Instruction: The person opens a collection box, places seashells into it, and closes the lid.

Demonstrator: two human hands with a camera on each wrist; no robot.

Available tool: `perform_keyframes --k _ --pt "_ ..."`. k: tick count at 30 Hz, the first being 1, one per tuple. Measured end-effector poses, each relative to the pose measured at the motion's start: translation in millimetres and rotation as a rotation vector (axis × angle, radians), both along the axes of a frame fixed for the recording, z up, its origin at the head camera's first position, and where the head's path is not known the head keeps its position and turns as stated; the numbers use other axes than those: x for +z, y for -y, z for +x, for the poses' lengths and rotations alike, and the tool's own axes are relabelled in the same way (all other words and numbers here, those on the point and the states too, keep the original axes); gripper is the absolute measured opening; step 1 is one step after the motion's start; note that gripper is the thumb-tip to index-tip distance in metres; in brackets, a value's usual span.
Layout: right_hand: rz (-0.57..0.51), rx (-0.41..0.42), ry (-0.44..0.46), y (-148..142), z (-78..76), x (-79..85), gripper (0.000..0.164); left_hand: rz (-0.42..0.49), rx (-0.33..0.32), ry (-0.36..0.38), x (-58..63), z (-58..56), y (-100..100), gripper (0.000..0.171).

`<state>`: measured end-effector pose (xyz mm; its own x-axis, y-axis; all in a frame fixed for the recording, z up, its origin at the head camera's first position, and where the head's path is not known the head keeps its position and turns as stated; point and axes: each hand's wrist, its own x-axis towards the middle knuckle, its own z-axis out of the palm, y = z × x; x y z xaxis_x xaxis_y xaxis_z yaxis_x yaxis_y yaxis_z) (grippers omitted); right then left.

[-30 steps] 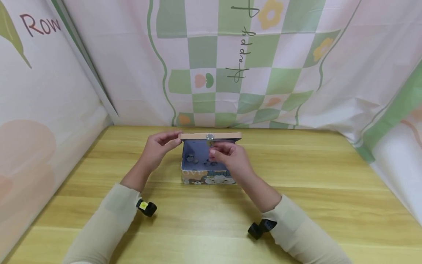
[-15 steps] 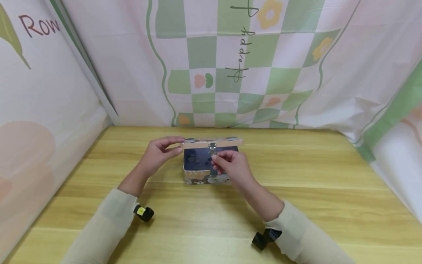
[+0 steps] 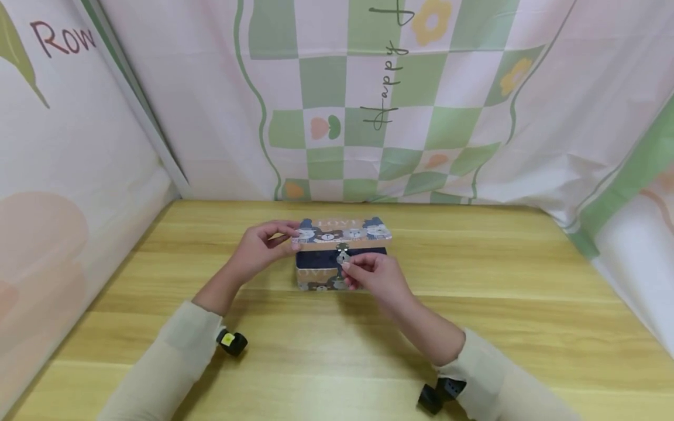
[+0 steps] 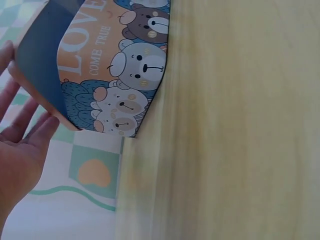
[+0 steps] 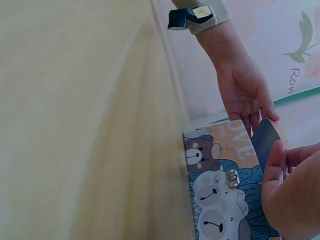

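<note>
A small tin box (image 3: 316,280) printed with bears and the word LOVE stands on the table with its hinged lid (image 3: 329,229) partly lowered. Dark blue lining shows in the gap under the lid. At the lid's left end, my left hand (image 3: 258,248) holds the edge, thumb below and fingers above. My right hand (image 3: 379,273) pinches the metal clasp (image 3: 343,257) hanging from the lid's front. The right wrist view shows the matching metal catch (image 5: 232,179) on the box's front wall. In the left wrist view, the lid's rim rests against my left fingers (image 4: 42,132).
The wood-grain table (image 3: 295,362) spreads around the box. A checkered green-and-white curtain (image 3: 363,158) hangs behind it, with printed cloth (image 3: 63,140) along the left side. A small black camera sits on each wrist.
The lid has swung down toward the front, covering the inside that was visible before, and its printed top now shows. My right hand has come down and toward me with the clasp.
</note>
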<state>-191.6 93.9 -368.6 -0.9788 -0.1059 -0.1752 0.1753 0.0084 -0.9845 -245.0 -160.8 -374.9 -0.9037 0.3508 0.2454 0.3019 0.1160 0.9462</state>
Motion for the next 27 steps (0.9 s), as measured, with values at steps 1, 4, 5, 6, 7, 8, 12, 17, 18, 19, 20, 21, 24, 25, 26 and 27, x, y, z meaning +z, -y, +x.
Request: perform_keyframes --k 1,4,5,6,7,8,12,17,18,19,20,21,24,25,26,27 --pt "0.000 0.000 0.003 0 0.5 -1.3 0.011 -0.004 -0.007 0.004 -0.5 0.1 0 0.026" --pt "0.002 0.004 0.013 -2 1.7 -5.5 0.011 -0.026 -0.019 0.021 -1.5 0.4 1 0.029" --pt "0.005 0.007 0.016 -2 2.1 -7.1 0.012 -0.033 -0.022 0.027 -1.9 0.4 1 0.030" --pt "0.009 0.009 0.020 -2 2.7 -8.6 0.011 -0.040 -0.025 0.034 -2.4 0.6 1 0.030" --pt "0.014 0.012 0.025 -3 3.3 -10.1 0.011 -0.045 -0.028 0.038 -3.0 0.7 2 0.031" --pt "0.020 0.014 0.028 -3 3.9 -11.7 0.011 -0.049 -0.031 0.042 -3.5 0.7 2 0.031" --pt "0.032 0.023 0.030 -4 7.2 -17.0 0.010 -0.069 -0.044 0.044 -5.3 1.4 3 0.033" --pt "0.044 0.038 0.041 -5 10.8 -22.1 0.010 -0.129 -0.029 0.048 -7.4 2.5 2 0.038" --pt "0.049 0.038 0.045 -5 11.4 -23.2 0.010 -0.142 -0.025 0.049 -8.0 2.6 2 0.039" --pt "0.054 0.035 0.051 -5 11.7 -24.4 0.009 -0.150 -0.024 0.049 -8.7 2.7 2 0.039" --pt "0.058 0.030 0.055 -5 11.8 -25.4 0.008 -0.159 -0.022 0.048 -9.4 2.8 2 0.039" --pt "0.061 0.025 0.060 -5 11.8 -26.5 0.008 -0.164 -0.022 0.047 -10.1 2.8 2 0.039" --pt "0.074 0.000 0.068 -4 10.9 -29.7 0.006 -0.168 -0.029 0.035 -11.8 3.0 2 0.040" --pt "0.081 -0.009 0.070 -4 10.6 -30.6 0.005 -0.169 -0.032 0.029 -12.3 3.1 2 0.040" --pt "0.089 -0.016 0.068 -4 10.3 -31.6 0.005 -0.175 -0.035 0.022 -12.5 3.2 1 0.040" --pt "0.100 -0.024 0.067 -4 10.1 -32.6 0.004 -0.181 -0.039 0.015 -12.7 3.4 1 0.040"
